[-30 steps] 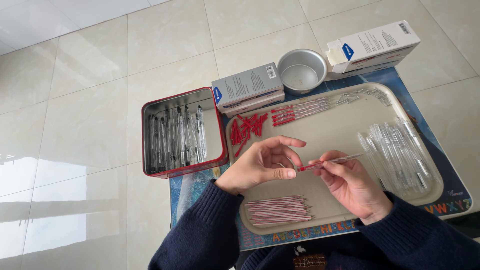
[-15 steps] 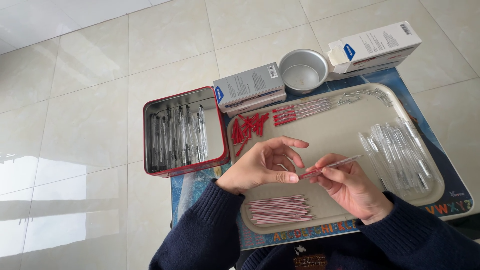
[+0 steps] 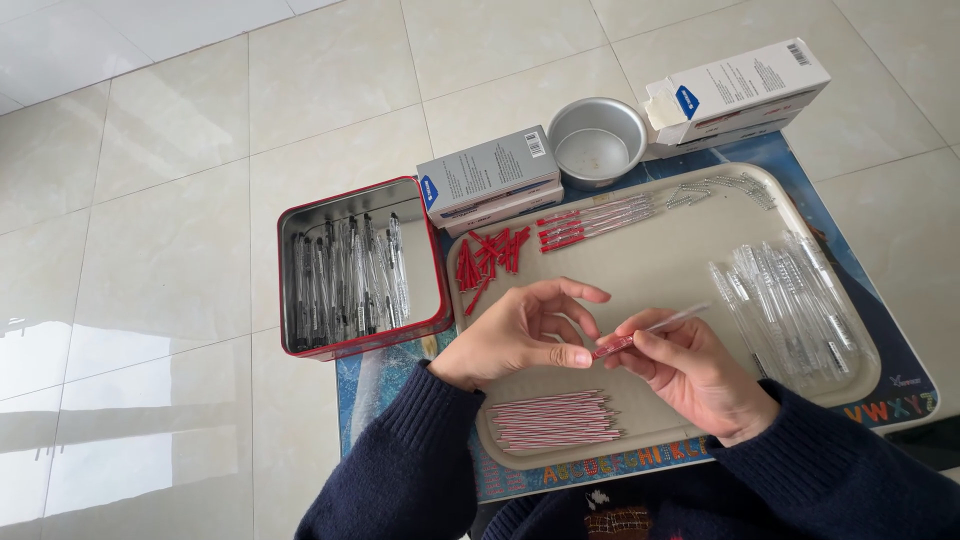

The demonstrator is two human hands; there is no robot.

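Note:
Both hands meet over a beige tray [image 3: 690, 262]. My right hand [image 3: 690, 370] pinches a thin clear pen barrel with a red tip [image 3: 645, 330], angled up to the right. My left hand [image 3: 525, 335] touches its red end with thumb and forefinger, other fingers spread. On the tray lie a bundle of red-and-white refills [image 3: 555, 420] near me, loose red caps [image 3: 485, 260] at the far left, several red-ended pen parts [image 3: 595, 220], small springs [image 3: 715, 188] and a heap of clear barrels [image 3: 790, 300] at the right.
A red metal tin [image 3: 300, 215] holding several assembled pens stands left of the tray on the tiled floor. Beyond the tray are a grey box [image 3: 490, 180], a round metal bowl [image 3: 597, 140] and a white box [image 3: 735, 95]. A blue printed mat [image 3: 900, 385] lies under the tray.
My hands have drawn closer together, and the left fingertips now touch the red end of the barrel. The barrel's angle shifted slightly. Nothing else has moved.

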